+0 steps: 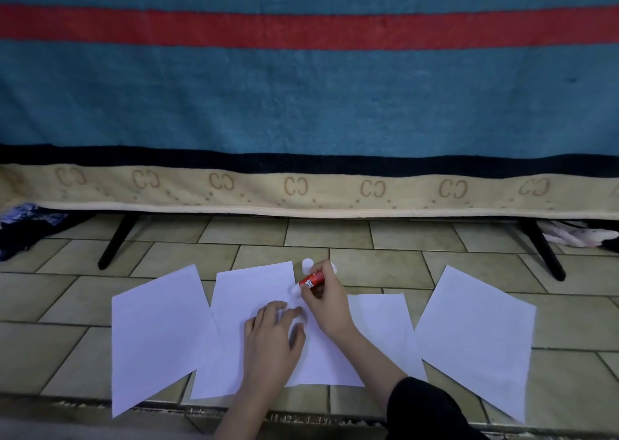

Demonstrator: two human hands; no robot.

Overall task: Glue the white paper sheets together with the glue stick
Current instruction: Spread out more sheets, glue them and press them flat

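Observation:
Several white paper sheets lie on the tiled floor. My left hand (273, 334) rests flat on the middle sheet (241, 292), fingers spread. My right hand (323, 297) grips a red glue stick (312, 279), whose white tip touches the middle sheet near its right edge. The stick's white cap (306, 264) lies on the floor just beyond the sheet's top right corner. Another sheet (385, 325) lies partly under my right forearm. One sheet (157, 332) lies at the left and one (475, 335) at the right.
A blue blanket (301, 98) with a red stripe and a beige border hangs over a piece of furniture with black legs (117, 242) close behind the sheets. Dark clothes (23, 228) lie at the far left, a pale cloth (576, 235) at the far right.

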